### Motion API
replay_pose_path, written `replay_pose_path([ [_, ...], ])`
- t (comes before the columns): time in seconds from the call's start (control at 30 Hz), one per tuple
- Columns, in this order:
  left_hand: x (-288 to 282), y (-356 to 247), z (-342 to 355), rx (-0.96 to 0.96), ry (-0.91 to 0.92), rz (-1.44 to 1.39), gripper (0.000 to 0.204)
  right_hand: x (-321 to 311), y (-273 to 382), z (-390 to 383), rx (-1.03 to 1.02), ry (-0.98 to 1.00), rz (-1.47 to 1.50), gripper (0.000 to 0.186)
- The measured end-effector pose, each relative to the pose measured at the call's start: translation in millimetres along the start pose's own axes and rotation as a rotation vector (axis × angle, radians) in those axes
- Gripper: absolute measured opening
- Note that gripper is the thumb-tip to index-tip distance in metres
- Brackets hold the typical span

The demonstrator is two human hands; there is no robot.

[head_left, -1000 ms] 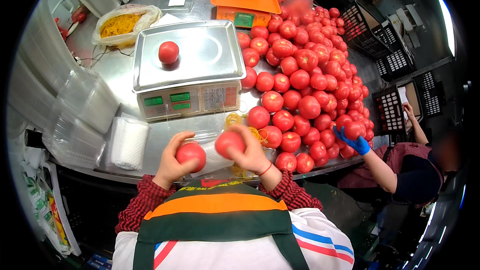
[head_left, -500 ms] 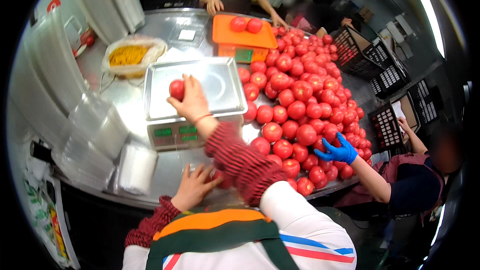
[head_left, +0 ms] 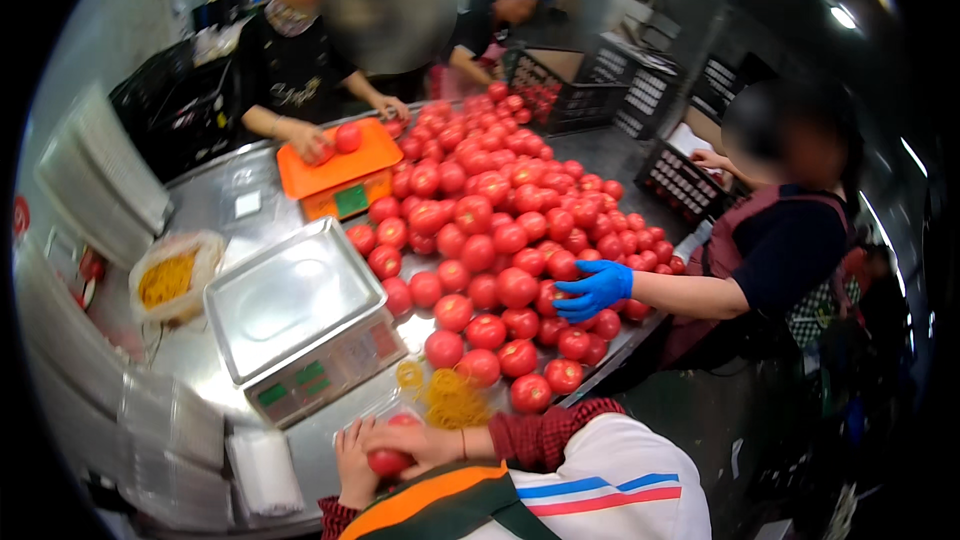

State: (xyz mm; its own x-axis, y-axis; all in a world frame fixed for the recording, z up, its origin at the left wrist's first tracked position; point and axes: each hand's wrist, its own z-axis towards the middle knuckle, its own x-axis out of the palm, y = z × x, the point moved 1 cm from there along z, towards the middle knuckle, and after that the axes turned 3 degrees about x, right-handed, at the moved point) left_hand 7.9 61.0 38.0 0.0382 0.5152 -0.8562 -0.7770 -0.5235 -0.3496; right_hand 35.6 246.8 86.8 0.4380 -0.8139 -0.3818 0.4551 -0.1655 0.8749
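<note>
At the bottom, my left hand (head_left: 355,455) and my right hand (head_left: 425,447) are close together around red tomatoes (head_left: 388,464) at a clear plastic container (head_left: 393,405), fingers curled and partly overlapping. A silver scale (head_left: 283,300), its pan bare, stands just beyond them. Loose yellow rubber bands (head_left: 450,397) lie to their right, and a white pack of pads (head_left: 262,472) to their left. A large heap of tomatoes (head_left: 515,288) covers the table's right side.
Clear container stacks (head_left: 100,180) line the left; a bag of yellow bands (head_left: 168,280) sits nearby. One co-worker (head_left: 275,70) handles tomatoes at an orange scale (head_left: 335,180); another's blue-gloved hand (head_left: 595,288) reaches into the heap. A third person (head_left: 480,30) stands behind. Black crates (head_left: 680,178) are right.
The tomato that sat on the silver pan is gone, and my right hand has come back from there to my left hand. The camera's view has tilted up, showing more co-workers.
</note>
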Motion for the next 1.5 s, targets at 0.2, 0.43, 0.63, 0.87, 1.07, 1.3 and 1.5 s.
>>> replay_pose_path([
  [0.2, -11, 11, 11, -0.132, 0.141, -0.192, 0.046, 30, -30, -25, -0.241, 0.013, -0.391, 0.037],
  [0.43, -23, 26, 6, -0.410, -0.460, -0.018, 0.042, 8, -8, -64, 0.101, -0.224, -0.523, 0.029],
  [0.63, -27, 76, -6, -0.630, -0.429, -1.914, 0.047, 11, -21, -84, 0.637, -0.332, -0.100, 0.042],
  [0.87, -44, 11, -70, -0.848, -0.046, -0.429, 0.050, 24, -23, -92, 0.962, -0.292, 1.073, 0.047],
  [1.07, -46, -4, -82, -0.826, -0.124, -0.876, 0.028, 32, -36, -75, 0.860, -0.282, 1.126, 0.027],
  [1.3, -37, -30, -47, -0.679, -0.579, -2.065, 0.064, 38, 15, -29, 0.446, -0.208, 0.695, 0.018],
  [1.5, -29, -10, -28, -0.506, -0.535, -2.214, 0.074, -46, 13, -42, 0.135, -0.492, -0.896, 0.007],
])
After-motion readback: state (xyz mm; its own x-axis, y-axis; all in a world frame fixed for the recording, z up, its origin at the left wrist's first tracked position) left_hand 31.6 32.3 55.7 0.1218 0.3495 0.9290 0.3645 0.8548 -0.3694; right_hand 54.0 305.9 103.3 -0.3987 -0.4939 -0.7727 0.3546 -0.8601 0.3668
